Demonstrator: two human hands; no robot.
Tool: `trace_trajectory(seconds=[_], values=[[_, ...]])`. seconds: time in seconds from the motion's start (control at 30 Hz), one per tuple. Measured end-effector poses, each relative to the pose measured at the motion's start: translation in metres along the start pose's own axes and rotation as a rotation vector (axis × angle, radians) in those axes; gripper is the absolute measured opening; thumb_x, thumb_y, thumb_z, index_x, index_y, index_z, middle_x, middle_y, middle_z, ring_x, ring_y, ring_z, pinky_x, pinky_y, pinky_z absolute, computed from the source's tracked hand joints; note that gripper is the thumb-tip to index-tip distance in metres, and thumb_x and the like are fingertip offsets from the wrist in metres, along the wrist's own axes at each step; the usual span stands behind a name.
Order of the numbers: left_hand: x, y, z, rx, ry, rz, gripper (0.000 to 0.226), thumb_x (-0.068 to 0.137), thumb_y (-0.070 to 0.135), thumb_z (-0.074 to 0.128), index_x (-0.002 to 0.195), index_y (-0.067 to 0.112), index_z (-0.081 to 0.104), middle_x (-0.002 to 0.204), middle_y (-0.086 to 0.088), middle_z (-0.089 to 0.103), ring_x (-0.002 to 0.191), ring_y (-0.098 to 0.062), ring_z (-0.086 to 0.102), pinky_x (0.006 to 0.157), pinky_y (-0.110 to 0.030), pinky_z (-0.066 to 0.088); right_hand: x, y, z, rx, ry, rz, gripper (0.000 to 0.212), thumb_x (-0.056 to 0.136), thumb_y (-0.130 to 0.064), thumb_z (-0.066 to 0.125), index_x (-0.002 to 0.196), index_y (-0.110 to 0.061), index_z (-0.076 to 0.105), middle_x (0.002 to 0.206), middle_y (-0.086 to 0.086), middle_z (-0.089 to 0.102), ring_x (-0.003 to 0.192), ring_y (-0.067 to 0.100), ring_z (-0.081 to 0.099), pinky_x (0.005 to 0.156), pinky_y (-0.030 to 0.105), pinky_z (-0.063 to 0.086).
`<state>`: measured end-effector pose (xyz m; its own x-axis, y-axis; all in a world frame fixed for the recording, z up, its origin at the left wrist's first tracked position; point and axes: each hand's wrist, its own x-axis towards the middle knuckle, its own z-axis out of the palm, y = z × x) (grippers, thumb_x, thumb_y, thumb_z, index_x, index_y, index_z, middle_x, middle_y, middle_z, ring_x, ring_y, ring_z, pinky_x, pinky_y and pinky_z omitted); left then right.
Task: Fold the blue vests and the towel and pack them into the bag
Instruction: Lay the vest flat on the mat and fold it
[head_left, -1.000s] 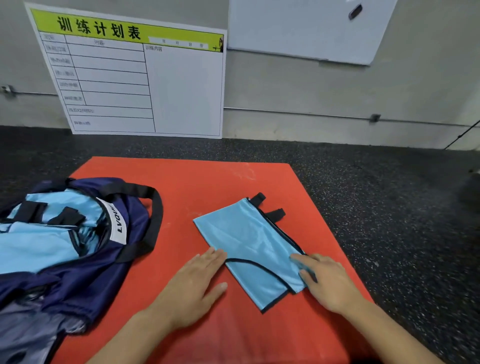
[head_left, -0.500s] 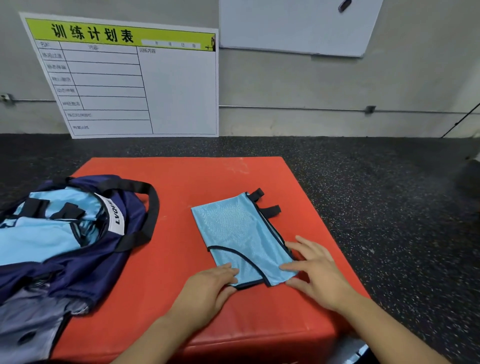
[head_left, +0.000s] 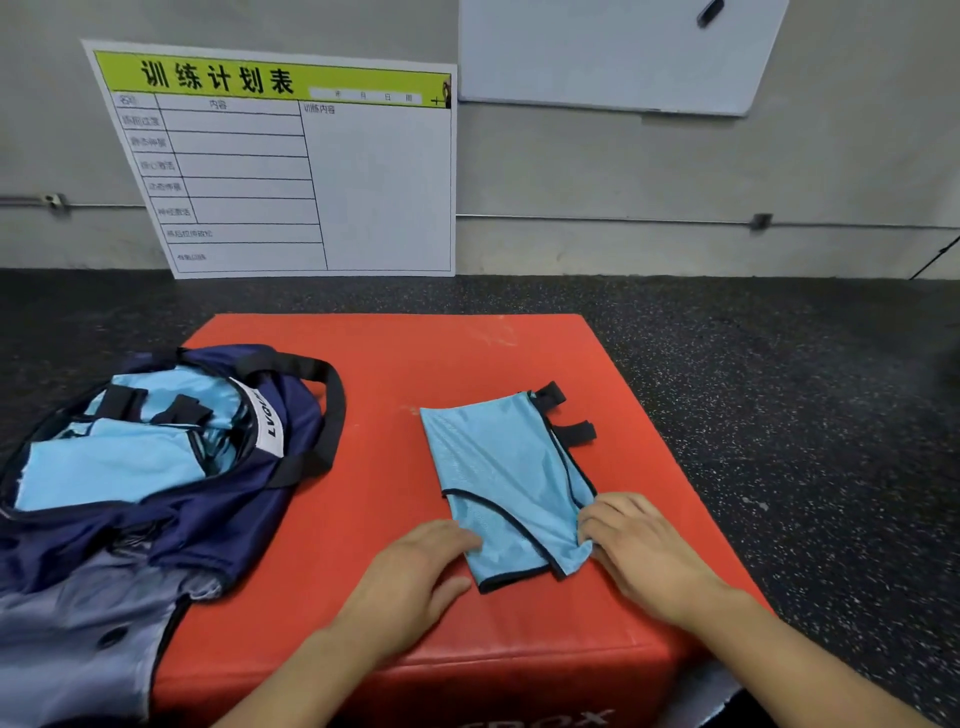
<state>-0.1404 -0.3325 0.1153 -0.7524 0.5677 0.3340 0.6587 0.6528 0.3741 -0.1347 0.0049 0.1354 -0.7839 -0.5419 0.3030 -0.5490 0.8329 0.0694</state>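
A red padded box (head_left: 467, 364) sits on the dark speckled floor (head_left: 779, 389). A navy bag (head_left: 171, 519) lies open over the box's left edge, with folded light-blue vests (head_left: 114, 467) inside it. Another blue vest (head_left: 504, 467), folded narrow, lies right of the box's middle, black straps toward the far edge. The left hand (head_left: 421, 577) rests flat, fingers loosely spread, touching the vest's near left edge. The right hand (head_left: 639, 551) pinches the vest's near right corner, fingers curled on the cloth.
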Motion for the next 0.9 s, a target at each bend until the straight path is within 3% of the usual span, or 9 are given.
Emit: trace_trajectory(seconds=[0.13, 0.2, 0.3, 0.4, 0.5, 0.6, 0.7, 0.8, 0.9], values=[[0.019, 0.015, 0.009, 0.038, 0.025, 0.08, 0.02, 0.098, 0.038, 0.049, 0.101, 0.028, 0.067, 0.109, 0.013, 0.068, 0.114, -0.011, 0.061, 0.099, -0.027, 0.045, 0.001, 0.009, -0.009, 0.057, -0.022, 0.046, 0.027, 0.094, -0.053, 0.054, 0.112, -0.035, 0.063, 0.125, -0.021, 0.058, 0.129, 0.007, 0.048, 0.11, 0.03, 0.031], [0.021, 0.017, 0.009, 0.015, 0.021, 0.04, 0.019, 0.099, 0.037, 0.048, 0.1, 0.027, 0.064, 0.103, 0.011, 0.066, 0.103, -0.014, 0.063, 0.088, -0.032, 0.05, -0.007, 0.017, -0.006, 0.134, -0.079, 0.067, 0.042, 0.091, -0.065, 0.057, 0.123, -0.039, 0.065, 0.138, -0.021, 0.054, 0.139, 0.003, 0.038, 0.113, 0.029, 0.027], [0.014, 0.014, 0.007, -0.025, 0.035, -0.004, 0.026, 0.099, 0.041, 0.043, 0.103, 0.028, 0.065, 0.107, 0.009, 0.069, 0.106, -0.013, 0.064, 0.088, -0.034, 0.051, -0.011, 0.023, 0.003, 0.208, -0.06, 0.122, 0.032, 0.088, -0.052, 0.066, 0.119, -0.045, 0.069, 0.141, -0.023, 0.054, 0.142, 0.004, 0.037, 0.111, 0.034, 0.031], [0.009, 0.013, 0.005, -0.077, 0.018, -0.04, 0.031, 0.098, 0.045, 0.04, 0.106, 0.029, 0.065, 0.109, 0.01, 0.07, 0.109, -0.012, 0.064, 0.091, -0.036, 0.051, 0.001, 0.014, 0.004, 0.207, -0.01, 0.158, 0.028, 0.08, -0.03, 0.066, 0.105, -0.041, 0.071, 0.127, -0.027, 0.06, 0.131, 0.005, 0.046, 0.104, 0.04, 0.042], [0.007, 0.011, -0.01, -0.115, -0.048, -0.093, 0.029, 0.097, 0.047, 0.043, 0.107, 0.031, 0.066, 0.107, 0.013, 0.071, 0.103, -0.009, 0.064, 0.09, -0.034, 0.05, 0.005, 0.006, -0.002, 0.234, -0.044, 0.138, 0.021, 0.086, -0.036, 0.059, 0.104, -0.038, 0.07, 0.122, -0.03, 0.06, 0.128, -0.001, 0.044, 0.106, 0.035, 0.038], [0.002, 0.007, -0.042, -0.211, -0.157, -0.111, 0.013, 0.098, 0.037, 0.056, 0.097, 0.03, 0.067, 0.091, 0.019, 0.069, 0.084, 0.003, 0.061, 0.081, -0.025, 0.049, 0.012, -0.004, -0.026, 0.281, -0.182, 0.065, 0.022, 0.092, -0.048, 0.058, 0.106, -0.036, 0.07, 0.121, -0.032, 0.056, 0.124, -0.006, 0.042, 0.107, 0.024, 0.032], [-0.004, 0.0, -0.073, -0.477, -0.286, -0.181, 0.011, 0.098, 0.021, 0.062, 0.089, 0.019, 0.067, 0.079, 0.011, 0.064, 0.073, 0.001, 0.053, 0.072, -0.021, 0.044, 0.03, -0.021, -0.062, 0.55, -0.394, 0.05, 0.006, 0.095, -0.038, 0.065, 0.092, -0.034, 0.069, 0.112, -0.018, 0.061, 0.105, 0.0, 0.055, 0.097, 0.022, 0.041], [0.002, -0.012, -0.085, -0.775, -0.313, -0.308, 0.012, 0.095, 0.02, 0.061, 0.089, 0.009, 0.064, 0.073, 0.002, 0.06, 0.07, -0.01, 0.051, 0.067, -0.023, 0.042, 0.056, -0.022, -0.075, 0.822, -0.521, 0.174, 0.019, 0.089, -0.033, 0.067, 0.077, -0.02, 0.062, 0.083, -0.008, 0.056, 0.074, 0.008, 0.051, 0.072, 0.035, 0.041], [0.023, -0.016, -0.078, -0.863, -0.211, -0.501, 0.019, 0.102, 0.01, 0.057, 0.083, 0.007, 0.058, 0.06, -0.001, 0.055, 0.054, -0.011, 0.049, 0.056, -0.022, 0.041, 0.083, -0.016, -0.068, 0.996, -0.527, 0.442, 0.028, 0.083, -0.039, 0.069, 0.089, -0.011, 0.069, 0.08, 0.0, 0.056, 0.076, 0.014, 0.051, 0.07, 0.032, 0.037]])
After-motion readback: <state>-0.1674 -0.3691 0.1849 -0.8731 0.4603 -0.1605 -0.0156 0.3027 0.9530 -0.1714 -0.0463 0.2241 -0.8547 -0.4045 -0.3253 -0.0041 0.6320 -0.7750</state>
